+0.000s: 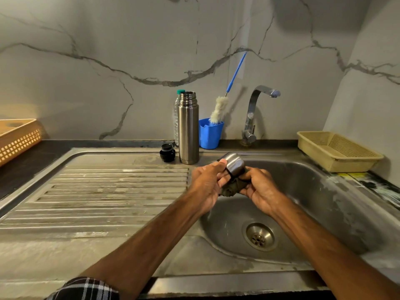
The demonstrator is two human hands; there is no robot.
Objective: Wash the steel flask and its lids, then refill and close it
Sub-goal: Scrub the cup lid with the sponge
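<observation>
The steel flask (188, 128) stands upright and uncapped at the back of the draining board. Its black inner stopper (167, 152) lies just left of it. Over the sink bowl (313, 191) my left hand (206, 182) grips the steel cup lid (234, 164), thumb on its rim. My right hand (260, 190) presses a dark green scrub pad (232, 188) against the lid's lower side. Part of the pad is hidden between my hands.
A clear plastic bottle (176, 118) stands behind the flask. A blue cup (210, 134) holds a bottle brush (219, 109). The tap (253, 113) is off at the sink's back. A beige basket (337, 151) sits right, an orange basket (17, 139) far left.
</observation>
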